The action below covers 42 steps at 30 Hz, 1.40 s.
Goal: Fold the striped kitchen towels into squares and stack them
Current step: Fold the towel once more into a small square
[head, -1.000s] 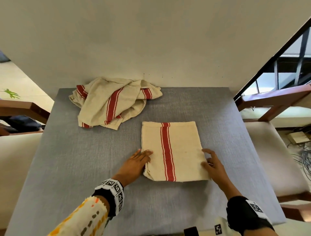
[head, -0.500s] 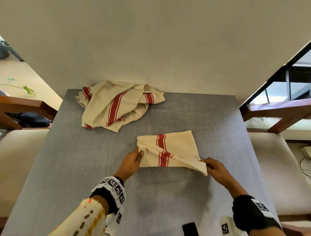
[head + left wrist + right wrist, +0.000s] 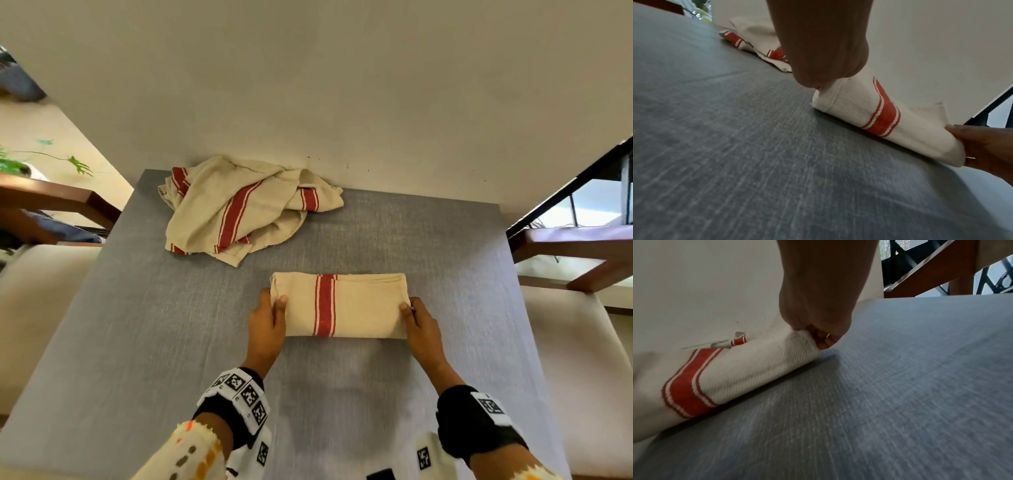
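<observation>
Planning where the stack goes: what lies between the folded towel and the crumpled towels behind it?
Only bare grey tabletop separates the folded towel from the crumpled towels, as the head view shows.

Grey woven table covering [image 3: 137,342], fills the lower and middle frame of the head view, fine crosshatch weave. Plain off-white wall [image 3: 308,85], upper half, a few small dark specks near its lower edge. Wooden chair arm [image 3: 58,200], left edge, dark brown; cream seat cushion [image 3: 37,308] below it. Green plant [image 3: 10,164], far left, thin stems. Second wooden chair frame [image 3: 579,250], right edge, with cream cushion [image 3: 575,359] beneath. Dark railing [image 3: 565,192] and bright window glass, upper right.
</observation>
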Each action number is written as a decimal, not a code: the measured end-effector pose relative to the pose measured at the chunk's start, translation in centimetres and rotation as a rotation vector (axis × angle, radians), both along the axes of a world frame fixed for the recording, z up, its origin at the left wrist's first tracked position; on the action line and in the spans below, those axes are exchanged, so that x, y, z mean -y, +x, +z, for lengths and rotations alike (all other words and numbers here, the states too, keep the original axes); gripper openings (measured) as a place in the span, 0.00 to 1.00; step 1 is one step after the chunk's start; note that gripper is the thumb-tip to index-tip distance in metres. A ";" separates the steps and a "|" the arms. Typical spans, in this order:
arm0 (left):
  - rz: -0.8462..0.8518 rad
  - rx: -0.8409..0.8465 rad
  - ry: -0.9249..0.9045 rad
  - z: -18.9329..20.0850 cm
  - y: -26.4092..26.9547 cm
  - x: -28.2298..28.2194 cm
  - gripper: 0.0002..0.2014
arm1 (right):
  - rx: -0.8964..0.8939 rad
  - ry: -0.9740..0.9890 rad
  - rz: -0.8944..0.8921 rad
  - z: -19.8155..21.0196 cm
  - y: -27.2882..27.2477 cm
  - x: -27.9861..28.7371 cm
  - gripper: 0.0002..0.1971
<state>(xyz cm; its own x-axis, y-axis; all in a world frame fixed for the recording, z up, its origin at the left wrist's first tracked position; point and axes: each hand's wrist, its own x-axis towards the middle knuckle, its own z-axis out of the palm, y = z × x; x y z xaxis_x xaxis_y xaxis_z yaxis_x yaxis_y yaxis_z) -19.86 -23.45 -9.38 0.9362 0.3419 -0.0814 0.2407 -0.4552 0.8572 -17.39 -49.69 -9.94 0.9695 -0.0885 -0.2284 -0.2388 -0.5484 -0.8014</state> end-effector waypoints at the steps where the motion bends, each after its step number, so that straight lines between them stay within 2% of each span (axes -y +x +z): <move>1: 0.016 -0.009 0.041 -0.2 0.0 0.2 0.12 | -0.005 -0.037 -0.018 -0.2 0.0 -0.2 0.08; 6: 0.054 -0.159 0.176 -1.8 -0.3 0.5 0.17 | -0.113 -0.391 -0.036 -1.6 -0.1 -1.0 0.19; 9: 0.086 -0.225 0.242 -1.9 -0.1 0.7 0.18 | -0.151 -0.506 -0.059 -2.0 -0.3 -1.3 0.22; 13: 0.149 -0.307 0.263 -1.7 0.3 1.0 0.17 | -0.174 -0.520 -0.109 -2.3 -0.1 -1.5 0.23; 15: 0.201 -0.319 0.267 -1.2 0.4 1.3 0.18 | -0.155 -0.487 -0.199 -1.9 0.2 -1.3 0.20; 17: 0.254 -0.223 0.317 -0.9 0.2 1.6 0.21 | -0.042 -0.409 -0.298 -1.3 0.4 -1.3 0.13; 19: 0.250 -0.078 0.466 -0.9 0.1 1.9 0.26 | 0.149 -0.366 -0.290 -0.8 0.3 -1.8 0.08; 21: 0.102 0.057 0.571 -1.1 0.1 2.4 0.24 | 0.299 -0.345 -0.175 -0.7 -0.3 -3.1 0.08; 23: -0.178 0.137 0.639 -1.5 0.4 2.8 0.23 | 0.374 -0.289 0.000 -0.9 -1.1 -5.3 0.15; 26: -0.572 0.118 0.795 -3.1 1.0 2.1 0.25 | 0.366 -0.328 0.321 -2.4 -1.7 -8.2 0.23; 28: -0.661 0.043 0.805 -4.1 1.8 1.3 0.26 | 0.323 -0.450 0.465 -3.7 -1.5 -8.8 0.27; 32: -0.590 -0.089 0.767 -4.2 2.4 0.6 0.28 | 0.205 -0.627 0.534 -4.5 -0.7 -7.7 0.29; 35: -0.423 -0.177 0.789 -4.2 2.3 0.0 0.31 | 0.186 -0.645 0.510 -4.4 -0.4 -6.2 0.28; 37: -0.384 -0.208 0.779 -4.2 2.4 -0.2 0.32 | 0.167 -0.665 0.469 -4.4 -0.4 -5.6 0.29; 40: -0.355 -0.241 0.776 -3.5 2.7 -0.5 0.33 | 0.144 -0.703 0.317 -4.8 -0.3 -4.6 0.31; 42: -0.351 -0.297 0.782 -2.6 3.0 -0.8 0.36 | 0.108 -0.627 0.128 -4.5 -0.4 -3.4 0.34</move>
<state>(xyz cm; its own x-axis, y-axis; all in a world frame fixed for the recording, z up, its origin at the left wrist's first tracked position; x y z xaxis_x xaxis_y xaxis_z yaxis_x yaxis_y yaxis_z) -16.83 -22.64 -11.99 0.9745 0.1003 -0.2005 0.1404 -0.9702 0.1973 -17.76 -46.34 -14.49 0.9959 -0.0557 -0.0715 -0.0766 -0.9388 -0.3359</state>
